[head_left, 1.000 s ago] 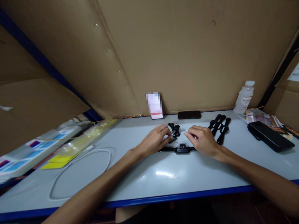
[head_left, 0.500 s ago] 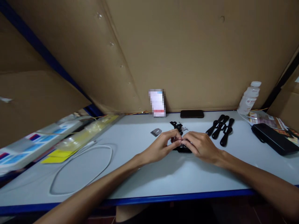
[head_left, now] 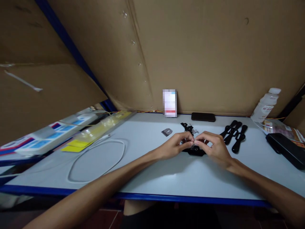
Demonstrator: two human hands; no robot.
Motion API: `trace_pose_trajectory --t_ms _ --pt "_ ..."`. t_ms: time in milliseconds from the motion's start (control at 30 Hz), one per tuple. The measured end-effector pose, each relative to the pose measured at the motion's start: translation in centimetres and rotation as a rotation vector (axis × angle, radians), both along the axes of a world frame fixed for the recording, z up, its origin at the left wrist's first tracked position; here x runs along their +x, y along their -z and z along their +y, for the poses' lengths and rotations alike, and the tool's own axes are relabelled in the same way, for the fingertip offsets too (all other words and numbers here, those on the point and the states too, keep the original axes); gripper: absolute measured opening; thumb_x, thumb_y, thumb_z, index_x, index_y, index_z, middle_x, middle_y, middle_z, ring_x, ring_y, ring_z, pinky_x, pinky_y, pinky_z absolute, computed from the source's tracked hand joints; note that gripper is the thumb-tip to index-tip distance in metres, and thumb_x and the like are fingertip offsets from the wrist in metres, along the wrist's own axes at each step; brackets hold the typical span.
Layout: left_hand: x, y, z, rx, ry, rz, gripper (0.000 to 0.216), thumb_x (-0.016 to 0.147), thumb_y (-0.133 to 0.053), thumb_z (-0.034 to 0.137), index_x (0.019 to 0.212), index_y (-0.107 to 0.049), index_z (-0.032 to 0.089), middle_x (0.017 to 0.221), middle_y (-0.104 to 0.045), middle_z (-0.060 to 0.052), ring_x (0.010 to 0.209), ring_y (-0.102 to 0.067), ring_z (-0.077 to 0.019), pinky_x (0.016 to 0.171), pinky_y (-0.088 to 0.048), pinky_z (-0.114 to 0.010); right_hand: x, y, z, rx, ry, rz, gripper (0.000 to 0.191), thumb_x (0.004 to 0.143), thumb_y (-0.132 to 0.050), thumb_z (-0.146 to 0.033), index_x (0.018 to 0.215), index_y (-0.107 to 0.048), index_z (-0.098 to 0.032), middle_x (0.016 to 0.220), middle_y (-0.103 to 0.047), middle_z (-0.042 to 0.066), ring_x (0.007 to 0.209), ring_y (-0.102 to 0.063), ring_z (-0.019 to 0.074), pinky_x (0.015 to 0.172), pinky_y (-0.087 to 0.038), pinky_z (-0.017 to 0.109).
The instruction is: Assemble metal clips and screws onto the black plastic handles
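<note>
My left hand [head_left: 175, 146] and my right hand [head_left: 213, 147] meet fingertip to fingertip above the middle of the pale table [head_left: 147, 171]. Both pinch a tiny part between them that I cannot make out. Right under the fingers lies a black watch body with its strap [head_left: 195, 151], mostly hidden by my hands. Just behind my fingers sits a small heap of black and silver parts [head_left: 189, 128]. A small grey piece [head_left: 166, 132] lies to the left of that heap.
Several black straps [head_left: 234, 135] lie to the right. At the back wall a black phone [head_left: 203, 117] lies flat and a card [head_left: 169, 103] stands. A bottle [head_left: 265, 105], printed packets [head_left: 281, 127] and a black case [head_left: 284, 147] are far right. A white cable loop [head_left: 97, 160] and packaged boxes [head_left: 47, 136] are left.
Both hands came back from the parts heap and met over the watch body, fingertips pinched together. The small grey piece came into sight. The camera view shifted left.
</note>
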State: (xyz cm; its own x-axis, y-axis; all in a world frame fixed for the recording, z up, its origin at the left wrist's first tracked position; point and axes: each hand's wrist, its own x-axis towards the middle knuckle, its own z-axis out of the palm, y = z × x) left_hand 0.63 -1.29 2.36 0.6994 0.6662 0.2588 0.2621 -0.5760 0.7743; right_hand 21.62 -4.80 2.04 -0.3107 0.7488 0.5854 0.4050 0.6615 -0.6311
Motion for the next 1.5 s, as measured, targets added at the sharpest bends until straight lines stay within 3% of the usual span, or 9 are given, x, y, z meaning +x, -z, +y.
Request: trace_pose_trajectory --t_ms 167,267,367,867,1500 --pt "-1.6 -0.2 1.0 0.368 0.050 0.348 0.022 0.088 -0.070 0.031 0.104 -0.063 0.019 0.101 -0.063 -0.007 0.092 -0.059 -0.0240 0.079 -0.046 -0.036 1.0 0.3 0.6 -0.015 0.071 -0.199 0.015 0.089 -0.067 -0.013 0.076 -0.067 -0.020 0.076 -0.065 0.000 0.072 -0.057 0.0163 0.068 -0.044 0.031" --pt "-2.1 -0.3 1.3 0.404 0.127 0.432 0.010 0.092 -0.063 0.022 0.100 -0.068 0.020 0.101 -0.066 -0.006 0.093 -0.063 -0.0237 0.080 -0.048 -0.036 1.0 0.7 0.7 -0.057 0.054 -0.282 0.016 0.088 -0.068 -0.010 0.076 -0.068 -0.020 0.076 -0.066 0.000 0.074 -0.057 0.0163 0.070 -0.044 0.031" --pt "-2.1 -0.2 1.3 0.433 0.151 0.435 0.013 0.094 -0.059 0.019 0.099 -0.071 0.021 0.099 -0.067 -0.006 0.092 -0.065 -0.0229 0.079 -0.049 -0.035 0.6 1.0 0.6 -0.059 0.041 -0.301 0.015 0.089 -0.068 -0.009 0.078 -0.069 -0.020 0.078 -0.066 0.000 0.075 -0.057 0.0162 0.070 -0.044 0.031" --pt "-1.2 0.7 1.5 0.277 0.143 0.310 0.012 0.091 -0.061 0.015 0.095 -0.072 0.017 0.093 -0.070 -0.007 0.084 -0.066 -0.0199 0.077 -0.052 -0.033 1.2 1.7 1.3 0.170 0.007 -0.571 0.021 0.099 -0.056 -0.015 0.084 -0.069 -0.017 0.083 -0.064 0.006 0.080 -0.057 0.0205 0.071 -0.044 0.034" --pt "-1.2 0.7 1.6 0.265 0.145 0.307 0.010 0.090 -0.061 0.016 0.093 -0.071 0.017 0.093 -0.069 -0.007 0.083 -0.066 -0.0197 0.076 -0.050 -0.032 0.8 0.4 1.9 -0.204 0.005 -0.322 0.018 0.085 -0.068 -0.007 0.077 -0.076 -0.021 0.076 -0.074 0.001 0.070 -0.063 0.0164 0.069 -0.045 0.031"
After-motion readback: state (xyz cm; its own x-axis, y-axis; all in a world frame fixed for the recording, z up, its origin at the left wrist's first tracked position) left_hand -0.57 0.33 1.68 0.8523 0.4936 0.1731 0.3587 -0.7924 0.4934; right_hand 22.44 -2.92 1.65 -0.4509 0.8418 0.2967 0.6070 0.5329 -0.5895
